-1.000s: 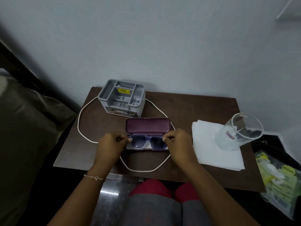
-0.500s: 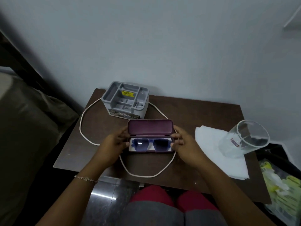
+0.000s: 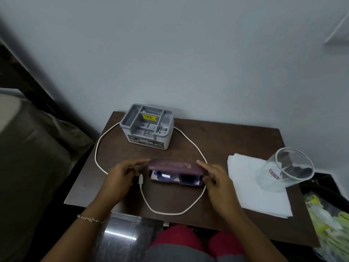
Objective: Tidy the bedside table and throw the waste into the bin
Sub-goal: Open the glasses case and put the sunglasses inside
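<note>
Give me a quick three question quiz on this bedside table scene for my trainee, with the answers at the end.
1. True or false: the purple glasses case is fully shut.
2. The glass tumbler rests on: A) a tray, B) the white napkins, C) a book.
3. Which wrist wears the bracelet?

Key: 1 false, the lid is only partly down and the sunglasses still show. 2 B. 3 the left.
</note>
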Tool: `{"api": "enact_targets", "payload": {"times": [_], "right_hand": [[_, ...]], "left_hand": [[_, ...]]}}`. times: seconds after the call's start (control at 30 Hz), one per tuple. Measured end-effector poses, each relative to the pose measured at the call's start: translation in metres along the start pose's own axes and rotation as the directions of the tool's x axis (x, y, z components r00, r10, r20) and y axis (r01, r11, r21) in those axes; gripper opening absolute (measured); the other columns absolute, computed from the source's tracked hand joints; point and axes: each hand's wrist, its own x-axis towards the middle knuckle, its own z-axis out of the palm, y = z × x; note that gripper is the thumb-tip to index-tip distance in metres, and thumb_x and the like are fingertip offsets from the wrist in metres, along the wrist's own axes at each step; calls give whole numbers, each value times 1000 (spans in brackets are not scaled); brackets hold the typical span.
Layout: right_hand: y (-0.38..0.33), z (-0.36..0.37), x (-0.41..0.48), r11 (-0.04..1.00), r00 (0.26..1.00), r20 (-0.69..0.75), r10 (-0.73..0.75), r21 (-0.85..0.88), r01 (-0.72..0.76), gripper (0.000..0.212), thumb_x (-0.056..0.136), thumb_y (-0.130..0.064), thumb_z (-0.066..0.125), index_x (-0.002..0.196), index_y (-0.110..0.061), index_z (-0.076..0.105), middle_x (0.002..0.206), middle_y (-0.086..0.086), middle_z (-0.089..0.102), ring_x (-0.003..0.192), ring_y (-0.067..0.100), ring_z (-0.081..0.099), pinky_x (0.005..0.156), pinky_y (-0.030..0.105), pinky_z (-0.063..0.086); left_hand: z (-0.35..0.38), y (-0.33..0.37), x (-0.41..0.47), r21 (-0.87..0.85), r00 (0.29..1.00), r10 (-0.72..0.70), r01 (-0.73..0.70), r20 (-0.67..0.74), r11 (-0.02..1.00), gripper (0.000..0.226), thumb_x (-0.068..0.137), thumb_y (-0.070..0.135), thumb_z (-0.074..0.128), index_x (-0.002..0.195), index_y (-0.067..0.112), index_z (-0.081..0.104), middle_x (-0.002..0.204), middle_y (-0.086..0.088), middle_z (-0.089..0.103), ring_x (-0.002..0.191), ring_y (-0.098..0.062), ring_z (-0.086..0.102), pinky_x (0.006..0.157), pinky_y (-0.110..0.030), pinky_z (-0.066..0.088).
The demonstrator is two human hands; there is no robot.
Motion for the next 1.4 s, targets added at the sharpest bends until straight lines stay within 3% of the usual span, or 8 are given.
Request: {"api": "enact_targets", "payload": {"times": [0.2,0.37,0.63,0.77,0.97,1.07,1.17,1.4], "right_hand": [[0,13,-7,995,999,14,45,87,-46,41,93,-6,51,132,-19,52,131,-7,46,120,2,41,88,-6,25],[1,12,-9,998,1000,6,30,55,-30,47,88,-10,62,131,-23,53,135,-3,48,124,8,44,104,22,36],[-1,10,-9,995,1000,-2,-24,-93,24,50,86,-5,62,132,-22,53,138,-2,49,120,-4,34,95,-4,22],[-2,11,-14,999,999,-18,-27,-35,26,49,87,-4,60,132,-23,52,139,-2,48,125,1,39,109,27,37],[-6,-5,-7,1000,986,-166,13,-2,-14,39,93,-13,53,132,-16,52,133,-5,50,122,3,43,100,3,28],[-8,-22,12,998,967,-247,65,27,-60,42,95,-18,50,137,-15,46,141,-1,43,128,10,40,108,19,31],[-7,-38,37,991,934,-329,137,49,-128,41,96,-20,48,137,-14,44,145,4,37,130,19,40,103,23,33],[4,-44,101,961,791,-550,267,92,-260,36,97,-19,45,131,-7,45,145,14,31,128,31,41,92,20,30]], "left_hand": [[16,3,2,-143,995,-88,94,48,985,11,88,19,62,94,28,61,89,2,68,80,-14,65,62,-25,51],[25,3,1,-194,991,-134,131,-1,972,27,76,13,74,100,16,62,91,-2,71,79,-16,68,59,-19,53],[26,6,0,-154,994,-108,105,-12,982,29,73,5,76,85,21,55,84,2,66,74,-17,64,65,-24,51],[26,7,-4,-96,995,-95,98,30,991,35,71,6,78,93,19,54,90,4,65,81,-14,65,71,-26,53],[47,32,-14,-310,997,-45,26,-56,950,37,76,4,72,97,31,58,98,9,68,91,-8,65,70,-16,53],[67,57,3,-365,999,20,-30,-31,931,40,80,1,67,112,23,58,108,4,67,100,-10,63,81,-19,51],[93,81,32,-286,997,82,-77,6,955,46,84,-2,61,126,14,53,114,2,62,104,-11,59,86,-12,47],[147,102,111,-14,979,140,-140,147,990,53,82,-2,51,133,12,45,129,-13,53,119,-27,52,104,-45,41]]}}
